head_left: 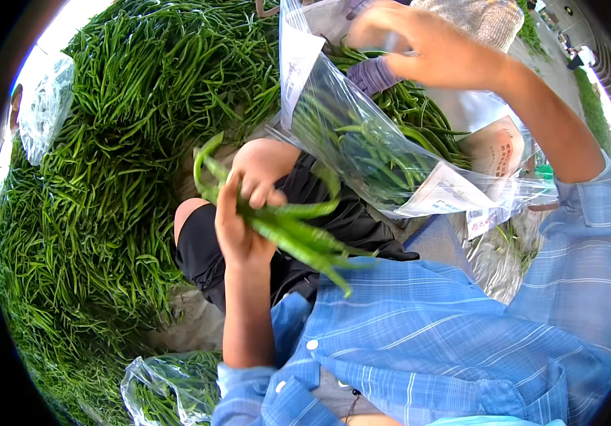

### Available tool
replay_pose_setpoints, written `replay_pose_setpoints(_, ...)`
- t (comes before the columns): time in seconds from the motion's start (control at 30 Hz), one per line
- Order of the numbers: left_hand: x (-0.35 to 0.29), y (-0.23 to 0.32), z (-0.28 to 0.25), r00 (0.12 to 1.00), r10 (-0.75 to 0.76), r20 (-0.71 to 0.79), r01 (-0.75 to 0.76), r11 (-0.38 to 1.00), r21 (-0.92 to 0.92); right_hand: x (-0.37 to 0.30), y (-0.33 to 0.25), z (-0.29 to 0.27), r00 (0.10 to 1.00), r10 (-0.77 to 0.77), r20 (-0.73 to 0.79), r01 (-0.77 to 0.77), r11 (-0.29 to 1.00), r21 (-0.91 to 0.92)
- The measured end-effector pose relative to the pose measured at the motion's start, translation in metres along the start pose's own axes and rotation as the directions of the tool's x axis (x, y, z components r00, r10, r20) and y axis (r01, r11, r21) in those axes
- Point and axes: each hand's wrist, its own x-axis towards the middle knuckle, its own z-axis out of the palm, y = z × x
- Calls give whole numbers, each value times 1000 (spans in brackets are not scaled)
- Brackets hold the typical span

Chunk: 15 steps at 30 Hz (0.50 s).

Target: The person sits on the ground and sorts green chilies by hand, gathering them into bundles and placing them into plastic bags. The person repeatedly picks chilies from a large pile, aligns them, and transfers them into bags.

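My left hand [238, 220] is closed around a bunch of long green chili peppers [295, 234], held above my knees. Their ends stick out on both sides of the fist, and some are blurred. My right hand [426, 50] is raised over the mouth of a clear plastic bag [362, 163]. Its fingers are smeared by motion but look curved and apart, with nothing visible between them. Inside the bag lie many green chili peppers [419, 117]. Below the right hand a purple ribbed piece of fabric [373, 76] shows at the bag's opening.
A large heap of green chili peppers [106, 213] covers the ground on the left. Another clear bag [170, 390] with peppers lies at the lower left, and crumpled clear plastic [46, 106] sits at the far left. Beyond the bag is beige knitted fabric [479, 21].
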Motion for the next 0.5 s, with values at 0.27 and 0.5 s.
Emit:
replay_pose_setpoints(0.27, -82, 36, -87, 989, 27, -149, -75, 941, -331, -89, 114, 114, 658, 395, 641, -551, 833, 52)
replay_pose_setpoints(0.5, -85, 32, -88, 992, 48, -118, -82, 951, -299, -97, 70, 131, 885, 404, 232, -404, 913, -47)
